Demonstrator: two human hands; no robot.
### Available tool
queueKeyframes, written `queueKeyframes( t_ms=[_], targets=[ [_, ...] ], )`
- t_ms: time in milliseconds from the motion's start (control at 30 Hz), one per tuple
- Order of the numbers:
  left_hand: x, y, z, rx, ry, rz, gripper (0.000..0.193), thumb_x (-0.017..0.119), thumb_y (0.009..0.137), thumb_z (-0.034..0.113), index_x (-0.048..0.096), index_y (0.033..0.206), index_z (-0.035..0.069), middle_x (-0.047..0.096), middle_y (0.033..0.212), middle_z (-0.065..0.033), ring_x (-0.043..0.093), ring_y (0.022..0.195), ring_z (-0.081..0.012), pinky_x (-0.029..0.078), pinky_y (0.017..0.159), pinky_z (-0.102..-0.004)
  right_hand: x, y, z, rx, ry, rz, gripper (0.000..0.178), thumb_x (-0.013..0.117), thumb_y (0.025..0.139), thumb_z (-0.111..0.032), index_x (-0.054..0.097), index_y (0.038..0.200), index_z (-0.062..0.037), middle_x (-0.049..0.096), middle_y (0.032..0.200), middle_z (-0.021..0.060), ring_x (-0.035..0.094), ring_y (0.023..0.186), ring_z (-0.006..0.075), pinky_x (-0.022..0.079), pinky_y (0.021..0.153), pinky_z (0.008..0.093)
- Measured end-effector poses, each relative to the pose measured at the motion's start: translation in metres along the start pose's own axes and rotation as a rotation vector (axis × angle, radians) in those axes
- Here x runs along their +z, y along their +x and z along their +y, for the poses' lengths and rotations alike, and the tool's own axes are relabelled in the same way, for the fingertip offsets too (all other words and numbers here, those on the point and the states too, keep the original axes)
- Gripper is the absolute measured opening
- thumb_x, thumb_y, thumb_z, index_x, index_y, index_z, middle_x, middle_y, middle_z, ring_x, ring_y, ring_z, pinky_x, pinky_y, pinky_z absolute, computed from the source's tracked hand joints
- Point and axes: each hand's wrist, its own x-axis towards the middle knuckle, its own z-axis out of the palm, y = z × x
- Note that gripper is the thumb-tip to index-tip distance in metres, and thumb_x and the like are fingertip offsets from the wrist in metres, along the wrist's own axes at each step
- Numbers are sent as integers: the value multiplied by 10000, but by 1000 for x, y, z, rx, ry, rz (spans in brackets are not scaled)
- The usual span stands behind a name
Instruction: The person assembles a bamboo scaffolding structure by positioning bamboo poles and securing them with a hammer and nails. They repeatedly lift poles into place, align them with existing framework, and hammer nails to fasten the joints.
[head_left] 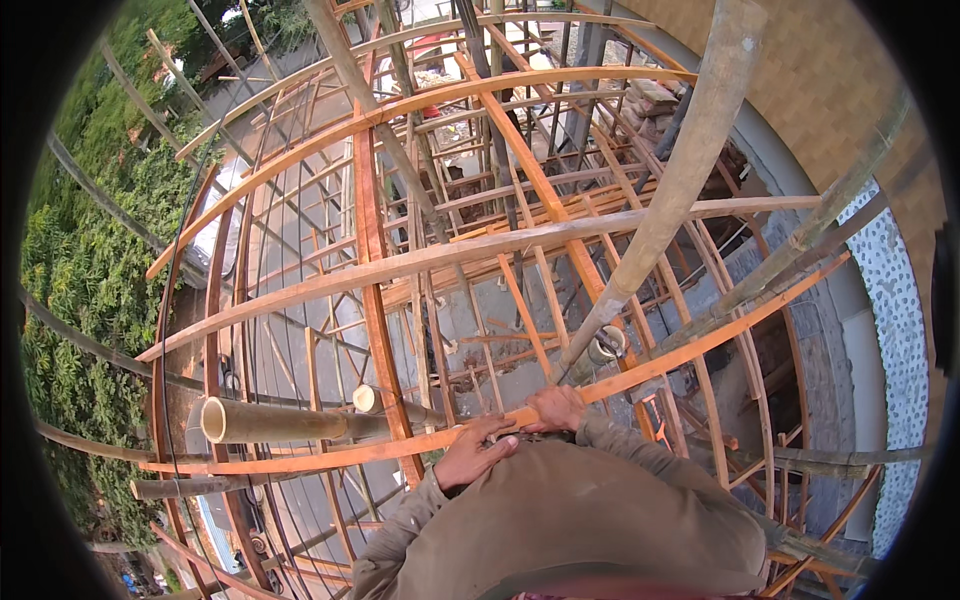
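A long orange-brown wooden beam [660, 362] curves across just in front of me. My left hand [475, 455] rests at that beam close to my shirt, its fingers stretched out and the thumb apart. Against the same beam, a little farther right, my right hand [556, 408] is closed; what its fingers hold is hidden. A thick bamboo pole [665, 190] slants down from the upper right, its lower end near my right hand. Left of my hands lies a cut bamboo pole [270, 421] with its hollow end showing.
Below me spreads a lattice of wooden battens and poles, with grey ground [490, 305] far beneath. Another curved beam [440, 258] runs across ahead. Leafy trees [85, 270] border the left; a tiled wall [830, 90] and blue-white dotted strip [890, 350] stand right.
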Motion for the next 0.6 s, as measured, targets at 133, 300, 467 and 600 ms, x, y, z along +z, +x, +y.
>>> queueKeyframes(
  t_ms=[133, 300, 467, 600],
  targets=[
    [-1, 33, -48, 67, 263, 291, 522, 718, 950, 370, 659, 1317, 4, 642, 1356, -241, 603, 1284, -375, 466, 1087, -455, -7, -3, -2, -10, 190, 103, 656, 782, 803, -613, 719, 1195, -90, 720, 1062, 148, 698, 1038, 335, 559, 848, 473],
    [-1, 39, -57, -1, 27, 258, 492, 725, 954, 333, 667, 1292, -20, 713, 1231, -225, 698, 1133, -376, 548, 982, -454, -41, -53, -17, 53, 659, 459, 623, 742, 897, -534, 693, 1259, -29, 675, 1270, 184, 625, 1220, 322, 489, 1051, 429],
    [-24, 2, 5, 42, -592, -62, 557, 642, 1022, 360, 582, 1415, -31, 591, 1441, -222, 540, 1372, -321, 399, 1159, -448, -104, -130, -61, 9, 1600, 75, 743, 592, 998, -549, 512, 1483, 8, 473, 1560, 177, 407, 1474, 297, 288, 1224, 449],
    [-41, -26, 38, 443, -793, -371, 739, 497, 1041, 587, 509, 1497, 6, 404, 1605, -224, 306, 1534, -363, 197, 1260, -461, -126, -169, -79, -265, 1632, 18, 826, 474, 1022, -625, 402, 1567, -8, 307, 1667, 182, 251, 1561, 314, 161, 1273, 448]
  ],
)
